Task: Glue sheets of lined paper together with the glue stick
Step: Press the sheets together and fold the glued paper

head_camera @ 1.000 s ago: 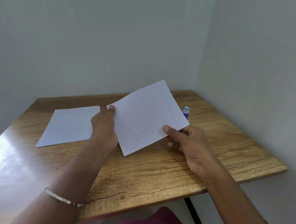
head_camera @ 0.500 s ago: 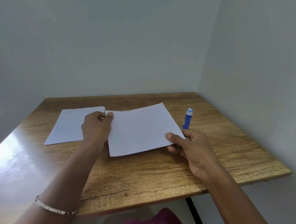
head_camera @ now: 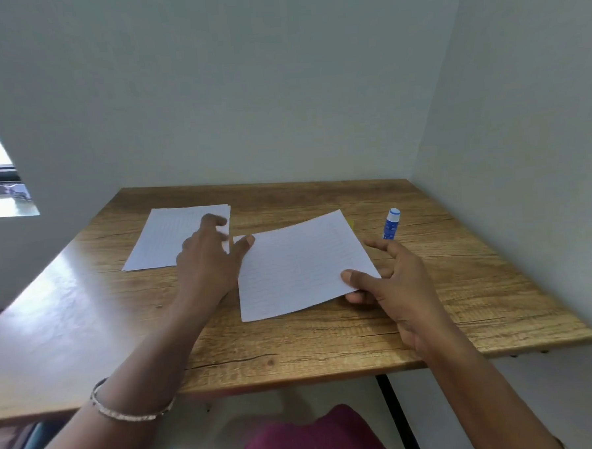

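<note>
- Nearest the camera, a silver bracelet (head_camera: 126,410) circles the left wrist above the table (head_camera: 294,348), a glossy wood-grain top with a dark crack near its front edge.
- The right hand (head_camera: 390,288) pinches the sheet (head_camera: 300,265) by its near right corner, thumb on top and fingers under, the forefinger stretched out loose.
- The sheet was held up at a tilt between both hands a second ago. It now lies low and nearly flat on the table (the pinched corner seems a little lifted). It is thin, white, faintly ruled and rectangular.
- The left hand (head_camera: 211,263) has let go and holds nothing. Its fingers are spread, the thumb tip at the sheet's far left corner and the fingertips over the stack (head_camera: 172,237).
- The stack, more lined paper lying flat and squared, sits just beside the sheet on the left.
- The glue stick (head_camera: 390,224), a small blue white-topped cylinder, stands upright at the far right, apart from both hands.
- By the look of it, the first sheet is laid down and no glue has gone on yet. A second sheet or the stick would come next.
- Pale, plain walls close the corner behind.
</note>
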